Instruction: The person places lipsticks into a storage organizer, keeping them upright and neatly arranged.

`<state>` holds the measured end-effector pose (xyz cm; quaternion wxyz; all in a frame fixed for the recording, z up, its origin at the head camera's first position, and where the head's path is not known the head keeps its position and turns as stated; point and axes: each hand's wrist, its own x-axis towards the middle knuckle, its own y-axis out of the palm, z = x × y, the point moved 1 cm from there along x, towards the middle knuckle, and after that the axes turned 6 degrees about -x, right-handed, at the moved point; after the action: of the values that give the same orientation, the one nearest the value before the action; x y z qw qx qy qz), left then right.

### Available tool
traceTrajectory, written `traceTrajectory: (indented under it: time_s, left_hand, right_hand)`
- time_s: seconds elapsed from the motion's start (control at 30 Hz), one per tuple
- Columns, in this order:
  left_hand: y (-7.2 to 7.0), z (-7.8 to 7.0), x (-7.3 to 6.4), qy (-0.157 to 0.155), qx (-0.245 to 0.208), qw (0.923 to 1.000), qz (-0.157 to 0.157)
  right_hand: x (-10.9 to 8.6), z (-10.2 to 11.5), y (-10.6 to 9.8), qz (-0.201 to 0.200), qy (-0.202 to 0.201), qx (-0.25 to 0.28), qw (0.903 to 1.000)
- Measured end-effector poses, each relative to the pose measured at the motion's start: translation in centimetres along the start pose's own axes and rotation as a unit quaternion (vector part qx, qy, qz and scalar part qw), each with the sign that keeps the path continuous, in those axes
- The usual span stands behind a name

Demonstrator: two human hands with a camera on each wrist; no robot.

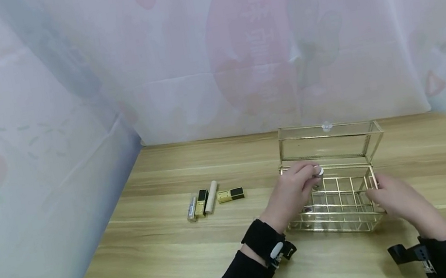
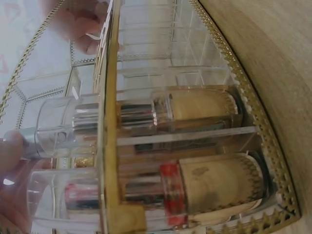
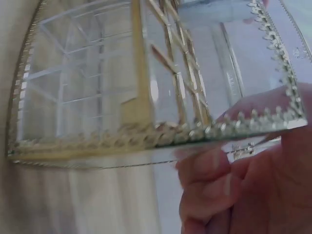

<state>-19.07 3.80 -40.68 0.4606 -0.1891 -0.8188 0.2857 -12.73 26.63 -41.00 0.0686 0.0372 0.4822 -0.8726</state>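
A gold-framed clear cosmetics box [image 1: 335, 224] stands on the table with its lid [image 1: 329, 127] raised at the back. Over its left compartments, my left hand [image 1: 292, 194] pinches a lipstick-like tube [image 1: 319, 171] with a pale round end; its lower part is hidden. Two lipsticks with clear caps stand in the near left compartments in the left wrist view, one with a red band [image 2: 171, 192], the other with a silver collar [image 2: 161, 111]. My right hand [image 1: 399, 198] grips the box's right side, fingers curled against the outside of the glass in the right wrist view.
Left of the box lie several cosmetics: a small clear tube [image 1: 192, 209], a gold-and-black lipstick [image 1: 201, 203], a beige tube [image 1: 212, 197] and another gold-and-black lipstick [image 1: 230, 195]. Pale printed cloth [image 1: 200, 54] hangs behind the wooden table [image 1: 152, 269] and along both sides.
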Motion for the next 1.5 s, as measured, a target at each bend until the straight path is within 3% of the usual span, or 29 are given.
traceTrajectory:
  time_s: [0.17,0.3,0.63,0.97,1.27,1.5]
  left_hand:
    - [0.4,0.0,-0.1,0.000,0.036,0.9988,0.034]
    - [0.4,-0.2,-0.2,-0.005,0.065,0.9961,0.060]
    - [0.5,-0.5,-0.1,-0.018,0.135,0.9878,0.075]
    - [0.9,-0.7,0.3,-0.034,0.215,0.9665,0.136]
    - [1.1,-0.8,0.4,-0.046,0.238,0.9559,0.166]
    - [1.1,-0.9,0.4,-0.041,0.248,0.9539,0.164]
  right_hand:
    - [0.3,0.1,0.0,0.016,0.027,-0.013,0.9994]
    - [0.2,0.1,0.6,-0.005,0.032,-0.001,0.9995]
    - [0.2,-0.2,1.1,-0.039,0.031,0.019,0.9986]
    - [0.2,-0.3,1.1,-0.036,0.029,0.026,0.9986]
    - [0.2,-0.3,1.2,-0.037,0.028,0.028,0.9986]
    - [0.3,-0.5,1.3,-0.036,0.030,0.028,0.9985]
